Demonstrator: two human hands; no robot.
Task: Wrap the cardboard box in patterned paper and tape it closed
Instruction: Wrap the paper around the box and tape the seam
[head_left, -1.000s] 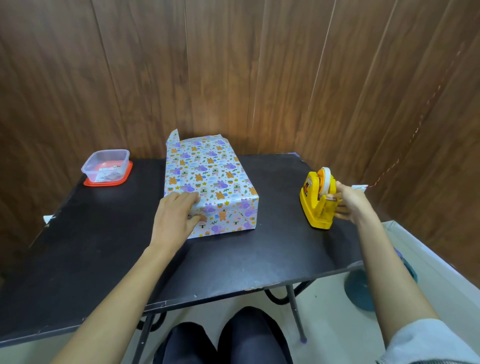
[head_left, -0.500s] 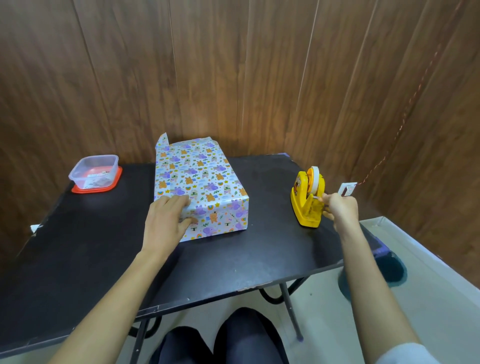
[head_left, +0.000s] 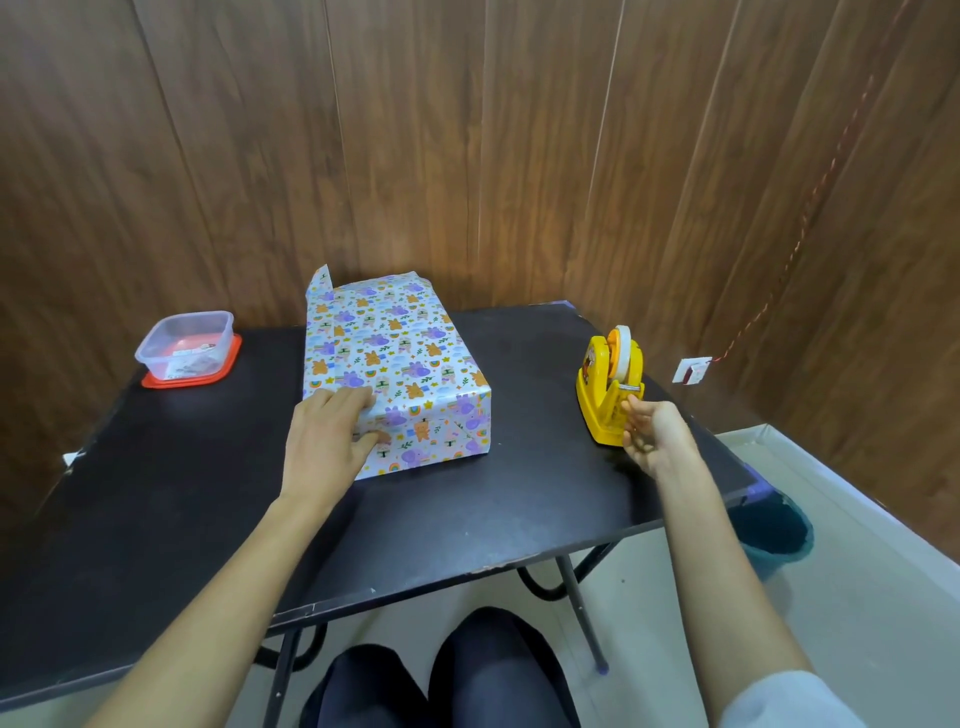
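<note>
The left hand (head_left: 332, 436) lies spread on the near left corner of the cardboard box (head_left: 405, 353). Its fingers are on the top and its thumb is down on the front face, pressing the folded patterned paper (head_left: 441, 431) against it. The box sits mid-worktop (head_left: 156, 493), its length running toward 12 o'clock. The right hand (head_left: 654, 434) is out at 3 o'clock, fingers curled with the tips up at the cutter of the yellow tape dispenser (head_left: 602, 395) — whether a strip is pinched between them I cannot tell, since no tape shows there. The step in hand looks to be drawing tape for the near end fold. To do it well, hold the left hand's pressure steady so the fold does not spring, pull the strip out straight toward 5 o'clock, then tear down across the blade. Nothing holds the dispenser, so a sharp tug may drag it. At the far end, toward 12 o'clock, a paper flap (head_left: 319, 278) stands up unfolded — that end is not yet closed. A clear plastic container (head_left: 187, 343) on a red lid sits at 10 o'clock.
</note>
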